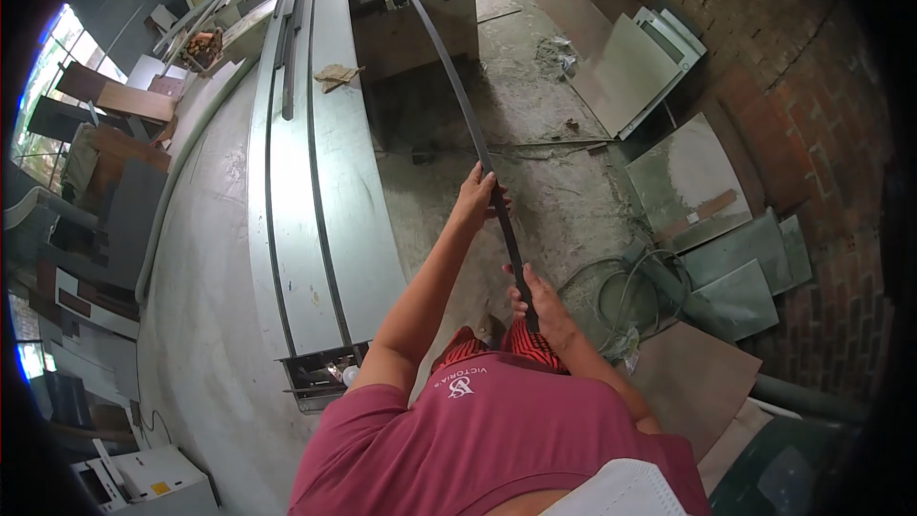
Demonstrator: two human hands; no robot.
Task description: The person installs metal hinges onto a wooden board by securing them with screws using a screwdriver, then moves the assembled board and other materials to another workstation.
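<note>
A long, thin dark strip (451, 72) runs from the top of the view down to the front of my body. My left hand (475, 199) is closed around it about midway along the visible length. Nearer my waist, my right hand (541, 300) grips the same strip close to its lower end. Left of the strip lies a long metal table (353, 191) with two dark grooves, bearing narrow dark bars (289, 67) and a crumpled tan piece (336, 75).
Flat panels (626, 67) lean at the right near a brick wall (821, 153). A coiled hose (626, 291) lies on the floor at my right. Stacked boards (119, 96) stand far left, and a white cabinet (158, 487) is at the lower left.
</note>
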